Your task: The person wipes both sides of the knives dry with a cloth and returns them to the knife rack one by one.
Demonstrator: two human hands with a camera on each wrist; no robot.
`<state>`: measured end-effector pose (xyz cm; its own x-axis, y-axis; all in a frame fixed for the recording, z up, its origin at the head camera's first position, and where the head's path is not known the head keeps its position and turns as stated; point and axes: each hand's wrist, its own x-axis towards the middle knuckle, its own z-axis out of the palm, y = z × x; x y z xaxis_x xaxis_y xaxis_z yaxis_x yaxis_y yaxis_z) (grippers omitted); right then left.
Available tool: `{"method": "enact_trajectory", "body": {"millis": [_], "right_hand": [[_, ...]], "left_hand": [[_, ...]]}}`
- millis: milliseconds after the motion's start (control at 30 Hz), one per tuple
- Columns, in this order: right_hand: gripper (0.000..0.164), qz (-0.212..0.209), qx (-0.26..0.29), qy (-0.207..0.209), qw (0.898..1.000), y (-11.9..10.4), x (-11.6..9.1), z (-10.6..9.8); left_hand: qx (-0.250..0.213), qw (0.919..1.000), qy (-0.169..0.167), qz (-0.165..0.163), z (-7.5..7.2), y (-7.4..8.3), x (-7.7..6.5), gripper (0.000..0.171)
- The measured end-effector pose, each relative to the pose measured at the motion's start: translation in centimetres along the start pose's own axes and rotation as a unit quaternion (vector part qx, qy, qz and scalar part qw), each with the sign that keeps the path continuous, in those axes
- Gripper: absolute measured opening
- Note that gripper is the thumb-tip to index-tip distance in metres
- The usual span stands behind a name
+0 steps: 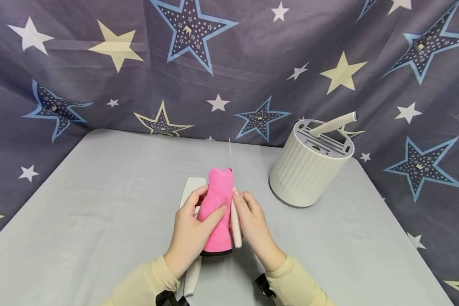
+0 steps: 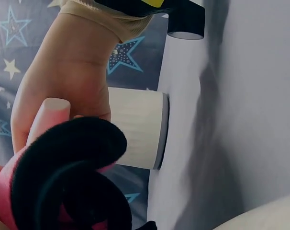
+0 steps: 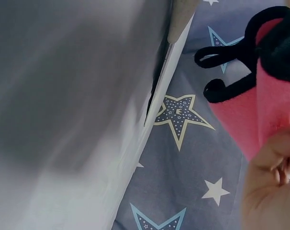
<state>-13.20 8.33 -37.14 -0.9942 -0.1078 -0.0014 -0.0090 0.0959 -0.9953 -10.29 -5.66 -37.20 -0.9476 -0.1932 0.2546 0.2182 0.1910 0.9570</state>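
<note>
My left hand (image 1: 191,231) grips a folded pink cloth (image 1: 219,216) with black trim, thumb across its front. A thin knife blade (image 1: 230,154) points up and away from the cloth's top edge. My right hand (image 1: 256,223) holds the knife's white handle (image 1: 235,225) beside the cloth; some of its fingers are hidden behind. In the left wrist view the butt of the handle (image 2: 56,106) shows above the cloth's black edging (image 2: 71,148). A second, wide-bladed white knife (image 1: 193,189) lies on the table, partly covered by my left hand.
A ribbed white knife block (image 1: 306,174) stands at the right, with one white-handled knife (image 1: 334,124) in its slotted top. A grey cloth covers the table (image 1: 99,212). A star-patterned curtain (image 1: 248,85) hangs behind it.
</note>
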Motion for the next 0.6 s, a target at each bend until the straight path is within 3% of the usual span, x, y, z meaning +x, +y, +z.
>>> {"method": "enact_trajectory", "body": {"millis": [233, 600], "right_hand": [[0.04, -0.038, -0.039, 0.064, 0.996, -0.11, 0.08, 0.12], [0.04, -0.04, -0.008, 0.071, 0.997, 0.26, 0.11, 0.34]], "left_hand": [[-0.012, 0.9998, -0.01, -0.008, 0.25, 0.26, -0.32, 0.05], [-0.026, 0.9995, -0.014, -0.008, 0.44, 0.52, -0.83, 0.05]]}}
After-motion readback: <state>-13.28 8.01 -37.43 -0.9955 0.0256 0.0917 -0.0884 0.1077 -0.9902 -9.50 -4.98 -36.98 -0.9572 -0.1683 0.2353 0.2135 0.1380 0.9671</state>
